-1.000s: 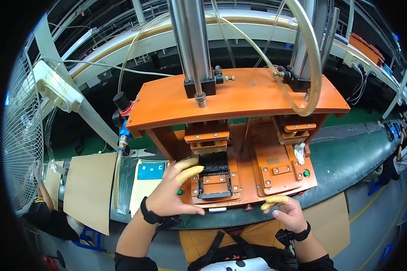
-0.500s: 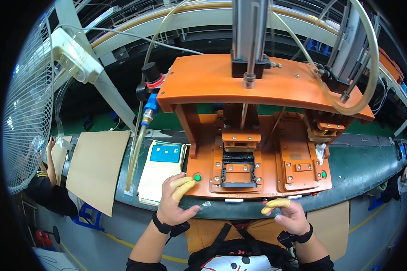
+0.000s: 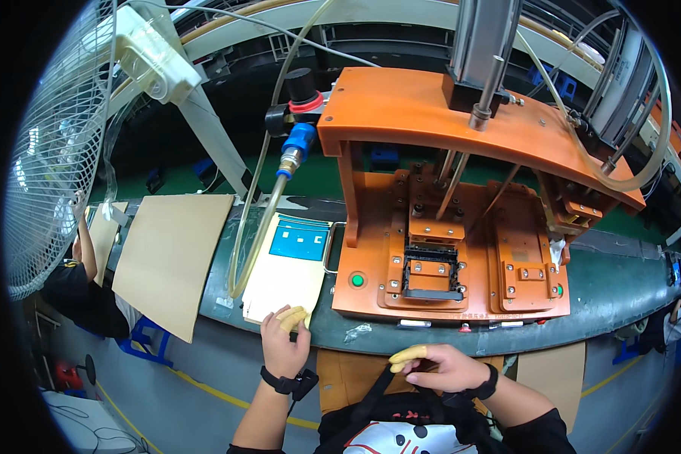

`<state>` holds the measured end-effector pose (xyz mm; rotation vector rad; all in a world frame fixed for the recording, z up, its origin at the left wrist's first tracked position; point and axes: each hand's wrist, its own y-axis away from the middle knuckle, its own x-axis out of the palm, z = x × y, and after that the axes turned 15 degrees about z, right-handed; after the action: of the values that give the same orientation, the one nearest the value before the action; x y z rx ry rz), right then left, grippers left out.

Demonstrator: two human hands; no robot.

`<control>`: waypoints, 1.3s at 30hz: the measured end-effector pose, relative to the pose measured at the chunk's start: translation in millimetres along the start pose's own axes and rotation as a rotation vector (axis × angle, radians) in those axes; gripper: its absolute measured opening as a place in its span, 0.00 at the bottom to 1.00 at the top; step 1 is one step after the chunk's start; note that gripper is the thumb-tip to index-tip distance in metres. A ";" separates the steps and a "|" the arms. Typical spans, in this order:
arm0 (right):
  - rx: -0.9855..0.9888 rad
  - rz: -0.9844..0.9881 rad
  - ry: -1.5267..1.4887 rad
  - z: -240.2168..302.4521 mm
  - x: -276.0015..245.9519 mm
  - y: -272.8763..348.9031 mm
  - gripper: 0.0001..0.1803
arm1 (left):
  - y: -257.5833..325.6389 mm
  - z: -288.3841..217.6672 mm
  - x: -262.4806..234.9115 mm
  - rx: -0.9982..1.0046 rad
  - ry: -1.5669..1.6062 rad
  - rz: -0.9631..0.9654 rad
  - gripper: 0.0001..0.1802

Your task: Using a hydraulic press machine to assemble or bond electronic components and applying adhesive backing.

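Observation:
An orange press machine [image 3: 461, 227] stands on the green conveyor belt [image 3: 620, 287], with a black nest [image 3: 431, 276] at its middle and a green button [image 3: 357, 281] at its front left. My left hand [image 3: 284, 340], with yellow finger cots, rests at the near edge of a pale yellow sheet with a blue panel [image 3: 287, 268], left of the machine. My right hand [image 3: 439, 367], also with yellow finger cots, hovers below the belt's front edge, close to my body. I see nothing in either hand.
A brown cardboard sheet [image 3: 170, 261] hangs over the belt at left. A white fan [image 3: 53, 144] stands at far left. Clear hoses [image 3: 265, 219] run down beside the machine. Another person [image 3: 79, 287] sits at left, and another at far right [image 3: 677, 318].
My left hand has left the machine's front left and dropped to the yellow sheet's near edge. My head has turned left, so the machine sits further right. The right hand stays low.

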<state>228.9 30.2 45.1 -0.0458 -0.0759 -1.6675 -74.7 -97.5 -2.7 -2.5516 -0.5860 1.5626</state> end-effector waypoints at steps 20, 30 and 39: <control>0.056 -0.198 -0.246 -62.0 48.7 -147.6 0.15 | 74.4 -63.2 -51.3 0.035 0.378 0.200 0.19; -0.199 -0.211 0.645 -2.2 56.0 -91.8 0.12 | 44.0 -78.5 -38.1 0.127 0.250 -0.079 0.17; -0.222 -0.273 0.815 6.2 20.6 10.6 0.10 | 41.3 -91.6 -17.9 -0.068 1.032 0.115 0.07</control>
<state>237.3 9.2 53.0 0.4944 0.7458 -1.8431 9.4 -131.3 44.1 -2.9615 -0.3423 0.0847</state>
